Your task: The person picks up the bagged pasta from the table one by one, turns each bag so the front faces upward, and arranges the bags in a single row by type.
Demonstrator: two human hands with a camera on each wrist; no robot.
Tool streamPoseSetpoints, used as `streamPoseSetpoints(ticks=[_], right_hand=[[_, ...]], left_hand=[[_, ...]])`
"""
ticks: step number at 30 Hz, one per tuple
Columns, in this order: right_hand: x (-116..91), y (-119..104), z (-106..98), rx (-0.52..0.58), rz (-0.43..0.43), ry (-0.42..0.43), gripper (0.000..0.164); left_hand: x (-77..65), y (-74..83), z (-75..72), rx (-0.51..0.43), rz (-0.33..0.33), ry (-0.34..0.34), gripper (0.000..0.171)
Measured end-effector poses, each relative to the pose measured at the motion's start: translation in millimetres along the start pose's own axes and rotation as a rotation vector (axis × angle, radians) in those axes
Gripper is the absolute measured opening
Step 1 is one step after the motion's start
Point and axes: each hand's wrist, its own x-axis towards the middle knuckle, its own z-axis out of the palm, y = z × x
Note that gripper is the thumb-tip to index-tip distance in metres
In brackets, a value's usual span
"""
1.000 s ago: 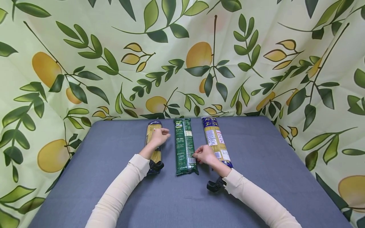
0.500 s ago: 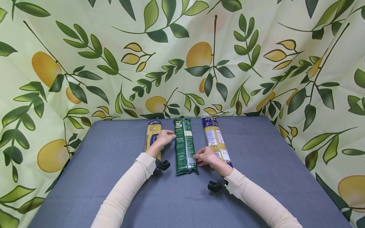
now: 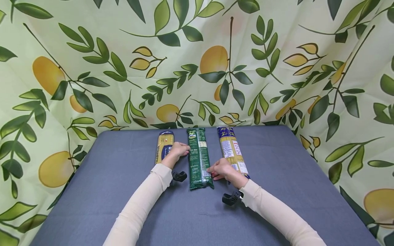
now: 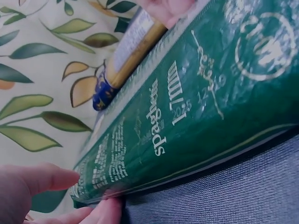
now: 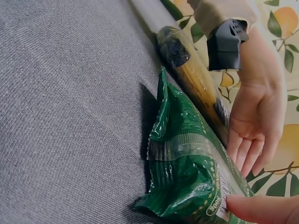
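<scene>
A green packet of spaghetti (image 3: 198,159) lies flat on the table between two yellow-and-blue pasta packets. At its left edge, toward the far half, my left hand (image 3: 179,150) has thumb and fingers around the side; the left wrist view shows the left thumb (image 4: 51,179) above and the fingertips (image 4: 110,210) low against the edge. My right hand (image 3: 224,170) holds the near right edge, its thumb (image 5: 252,207) on top beside the barcode; the other right fingers are hidden in the right wrist view. The left forearm partly covers the left pasta packet (image 3: 164,145).
The right pasta packet (image 3: 233,150) lies slightly slanted, its near end close behind my right hand. A grey-blue cloth (image 3: 197,218) covers the table, and a leaf-and-fruit patterned curtain (image 3: 184,78) stands along the back and sides. Each wrist carries a black camera mount (image 3: 231,198).
My left hand has moved right from above the left pasta packet to the green spaghetti packet's left edge. The right hand stays at its right edge. The packets look unmoved.
</scene>
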Motion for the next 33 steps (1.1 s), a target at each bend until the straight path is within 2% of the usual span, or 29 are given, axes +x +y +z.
streamPoseSetpoints(ticks=[4,9,10,12,16,17,19,20,22,23,24,25,26,27,28,29,30,31,32,33], right_hand=[[1.8,0.7,0.8,0.018,-0.003,0.010,0.014],[2.8,0.9,1.4,0.024,-0.016,0.037,0.008],[3.0,0.9,1.5,0.025,-0.016,0.044,0.008],[3.4,1.0,2.2,0.023,-0.021,0.057,0.007],[2.9,0.7,3.1,0.016,-0.046,0.080,0.007],[2.9,0.6,3.1,0.019,-0.047,0.084,0.007],[2.5,-0.1,3.0,0.021,-0.051,0.089,0.009],[2.4,-0.2,3.0,0.022,-0.051,0.091,0.010],[2.3,-0.2,3.3,0.022,-0.044,0.093,0.011],[2.4,0.1,3.5,0.023,-0.042,0.093,0.011],[2.3,0.3,3.8,0.019,-0.042,0.092,0.011],[2.2,0.9,4.2,0.019,-0.038,0.095,0.012],[1.8,1.6,4.4,0.014,-0.038,0.096,0.013],[1.6,2.3,4.6,0.010,-0.038,0.095,0.013],[1.6,3.2,4.8,0.007,-0.038,0.095,0.014],[1.2,4.0,4.8,0.004,-0.037,0.098,0.015],[0.4,4.4,4.8,0.004,-0.037,0.099,0.015],[-0.1,4.9,4.7,0.005,-0.039,0.101,0.016],[-0.6,5.3,4.6,0.007,-0.041,0.100,0.015],[-0.9,5.6,4.6,0.009,-0.044,0.098,0.015]], left_hand=[[8.3,-1.3,4.7,0.005,-0.023,0.028,0.042],[28.3,-1.5,12.2,0.062,-0.081,0.093,0.040],[31.0,-2.1,12.6,0.063,-0.070,0.096,0.039],[60.0,-17.8,15.6,0.052,-0.065,0.099,0.030],[138.8,-65.5,20.4,0.009,-0.018,0.050,0.022],[159.3,-76.7,22.6,0.014,-0.037,0.045,0.024],[175.0,-83.4,23.3,0.038,-0.048,0.022,0.029],[176.2,-83.5,22.2,0.033,-0.042,0.003,0.029],[161.8,-73.9,20.1,0.025,-0.067,-0.023,0.026],[165.2,-75.3,20.2,0.019,-0.084,-0.037,0.025],[178.6,-83.2,20.8,0.000,-0.086,-0.051,0.019],[197.4,-95.7,21.9,-0.024,-0.089,-0.070,0.016],[218.7,-109.2,24.4,-0.042,-0.098,-0.077,0.020],[244.4,-124.7,28.2,-0.045,-0.113,-0.079,0.027],[270.0,-141.6,31.6,-0.056,-0.099,-0.094,0.027],[301.7,-161.0,35.3,-0.084,-0.094,-0.114,0.034],[318.6,-171.9,37.8,-0.116,-0.088,-0.138,0.041],[324.7,-176.3,38.8,-0.148,-0.078,-0.169,0.041],[321.6,-175.3,38.5,-0.184,-0.066,-0.200,0.040],[309.8,-169.1,36.8,-0.221,-0.057,-0.235,0.039]])
